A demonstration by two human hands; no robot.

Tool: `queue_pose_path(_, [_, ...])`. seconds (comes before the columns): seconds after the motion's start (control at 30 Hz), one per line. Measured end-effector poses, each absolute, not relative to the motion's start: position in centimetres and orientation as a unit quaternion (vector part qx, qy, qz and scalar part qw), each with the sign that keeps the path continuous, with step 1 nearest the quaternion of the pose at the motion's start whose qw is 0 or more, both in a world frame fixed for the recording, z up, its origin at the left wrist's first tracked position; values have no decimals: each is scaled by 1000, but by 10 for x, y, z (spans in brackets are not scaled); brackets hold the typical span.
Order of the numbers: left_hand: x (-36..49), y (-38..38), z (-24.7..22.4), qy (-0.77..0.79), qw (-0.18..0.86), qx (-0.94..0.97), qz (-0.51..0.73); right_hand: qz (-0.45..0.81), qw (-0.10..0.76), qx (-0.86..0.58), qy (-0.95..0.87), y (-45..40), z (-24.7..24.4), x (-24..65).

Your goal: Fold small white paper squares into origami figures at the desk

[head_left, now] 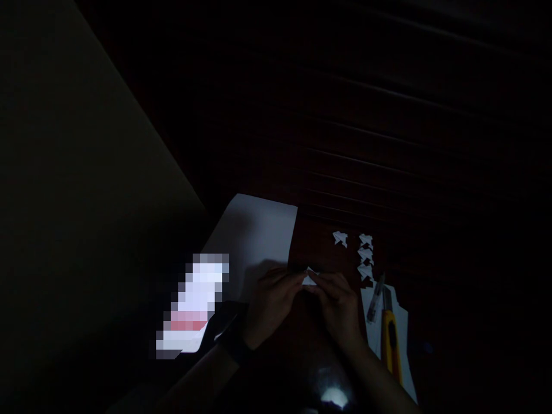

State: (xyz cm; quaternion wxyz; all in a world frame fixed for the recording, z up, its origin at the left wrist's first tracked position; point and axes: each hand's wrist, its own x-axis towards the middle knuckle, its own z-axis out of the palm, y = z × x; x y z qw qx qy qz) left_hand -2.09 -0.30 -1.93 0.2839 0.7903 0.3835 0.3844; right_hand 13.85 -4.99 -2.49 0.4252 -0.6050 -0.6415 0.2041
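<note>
A small folded piece of white paper (309,278) is held between both hands above the dark table. My left hand (273,299) pinches its left side, with a dark band on that wrist. On its right side, the fingers of my right hand (338,299) are closed on the same paper. Beyond and to the right lie several small folded paper figures: one (340,238) stands apart, and the others (365,256) form a column. The scene is dim, so fine folds are hard to make out.
A large white sheet (263,241) lies behind my left hand. Left of that hand is a lit screen (194,307), pixelated. At the right, a yellow cutter (390,345) and a clear pen (375,299) rest on white papers (403,328). A pale wall (64,172) borders the left.
</note>
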Motion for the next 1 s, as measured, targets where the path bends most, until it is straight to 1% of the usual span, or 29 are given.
queue_pose_path(0.13, [-21, -4, -18, 381, 279, 794, 382, 179, 426, -637, -617, -52, -29, 136])
queue_pose_path(0.27, [-21, -3, -14, 422, 278, 783, 363, 163, 435, -652, -600, -51, -28, 135])
queue_pose_path(0.33, [-21, -1, -12, 441, 302, 763, 365, 194, 452, -640, -590, -50, -26, 136])
queue_pose_path(0.4, [-21, 1, -11, 440, 345, 739, 376, 254, 469, -626, -568, -48, -23, 136])
queue_pose_path(0.53, [-21, 3, -14, 422, 476, 681, 361, 388, 474, -622, -487, -47, -18, 136])
queue_pose_path(0.63, [-21, 3, -17, 431, 561, 626, 329, 429, 467, -634, -443, -46, -16, 135])
queue_pose_path(0.83, [-21, 4, -13, 440, 603, 594, 299, 431, 467, -647, -421, -46, -17, 136])
queue_pose_path(1.0, [-19, 3, -15, 437, 608, 602, 277, 487, 471, -629, -381, -48, -20, 140])
